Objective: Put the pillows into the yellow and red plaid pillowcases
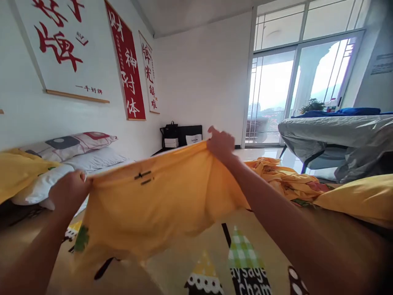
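Cloth [159, 200] hangs stretched over printed sheet [172, 270], left hand [69, 190] with fingers clenched on cloth's top edge, right hand [221, 144] with fingers clenched farther along same edge, pillows [82, 144] at left, crumpled yellow fabric [278, 178] at right.

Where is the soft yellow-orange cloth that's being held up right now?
In the head view, the yellow-orange cloth is stretched between the left hand and the right hand, just left of centre, over the beige printed fabric.
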A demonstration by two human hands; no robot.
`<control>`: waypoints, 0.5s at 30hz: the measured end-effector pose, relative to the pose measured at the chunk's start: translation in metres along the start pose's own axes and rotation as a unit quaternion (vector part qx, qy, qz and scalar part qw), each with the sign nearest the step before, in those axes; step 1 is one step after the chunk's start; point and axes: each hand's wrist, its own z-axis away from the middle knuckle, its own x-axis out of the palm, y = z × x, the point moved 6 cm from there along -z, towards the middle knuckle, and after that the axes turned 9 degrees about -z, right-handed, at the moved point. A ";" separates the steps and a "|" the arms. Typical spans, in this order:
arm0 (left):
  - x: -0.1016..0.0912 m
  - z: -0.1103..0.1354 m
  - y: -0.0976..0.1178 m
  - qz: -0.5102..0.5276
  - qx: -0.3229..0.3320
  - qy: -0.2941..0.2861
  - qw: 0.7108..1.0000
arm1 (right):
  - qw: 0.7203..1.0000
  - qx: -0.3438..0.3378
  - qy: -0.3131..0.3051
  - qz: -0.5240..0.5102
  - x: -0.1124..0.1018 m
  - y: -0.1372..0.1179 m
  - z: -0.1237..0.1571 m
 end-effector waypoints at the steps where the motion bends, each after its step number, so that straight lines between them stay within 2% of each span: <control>1: -0.003 -0.007 0.014 0.000 -0.015 -0.016 1.000 | 1.000 -0.002 0.002 0.027 -0.012 0.006 0.001; 2: 0.002 -0.007 0.032 0.006 0.003 -0.060 0.998 | 0.998 -0.010 -0.015 0.054 -0.017 0.016 0.005; 5: 0.032 0.018 0.089 0.039 0.105 -0.184 0.977 | 0.983 -0.039 -0.141 0.108 -0.015 0.060 0.022; 7: 0.040 0.031 0.119 0.054 0.148 -0.215 0.964 | 0.976 -0.038 -0.180 0.120 -0.022 0.095 0.026; 9: 0.028 0.029 0.141 0.063 0.163 -0.188 0.966 | 0.974 -0.031 -0.179 0.134 -0.042 0.123 0.022; 12: -0.007 0.010 0.160 0.080 0.164 -0.103 0.978 | 0.978 -0.019 -0.140 0.152 -0.065 0.140 0.024; 13: -0.013 0.008 0.163 0.084 0.165 -0.090 0.979 | 0.979 -0.009 -0.126 0.160 -0.064 0.143 0.031; 15: -0.006 0.013 0.167 0.092 0.184 -0.113 0.972 | 0.977 0.011 -0.124 0.173 -0.044 0.145 0.058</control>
